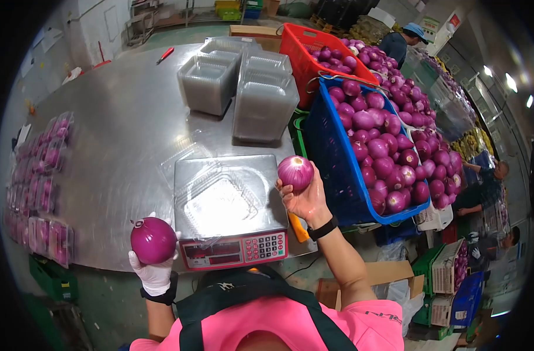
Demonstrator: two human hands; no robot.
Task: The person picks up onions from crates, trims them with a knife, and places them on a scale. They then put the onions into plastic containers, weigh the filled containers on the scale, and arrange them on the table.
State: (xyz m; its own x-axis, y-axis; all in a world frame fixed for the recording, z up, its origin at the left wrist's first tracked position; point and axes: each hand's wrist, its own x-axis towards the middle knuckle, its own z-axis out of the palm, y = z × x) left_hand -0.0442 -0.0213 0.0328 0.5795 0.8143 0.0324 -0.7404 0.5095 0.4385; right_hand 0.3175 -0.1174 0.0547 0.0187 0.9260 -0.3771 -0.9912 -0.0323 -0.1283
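In my white-gloved left hand (156,276) I hold a large peeled red onion (153,240), left of the scale. My bare right hand (307,202) grips a second red onion (295,172) with a pale root end, just past the scale's right edge. Between the two hands sits a digital scale (232,196) with a shiny metal plate and a red keypad panel. A clear plastic tray, hard to make out in the glare, seems to lie on the plate. Beside my right hand a blue crate (331,169) is heaped with red onions (384,146).
Stacks of clear plastic trays (266,105) stand on the metal table (115,128). Packed onion boxes (42,187) line its left edge, and a red-handled tool (165,55) lies at the back. A red crate (296,50) stands behind the blue one. Other people (401,44) are at right.
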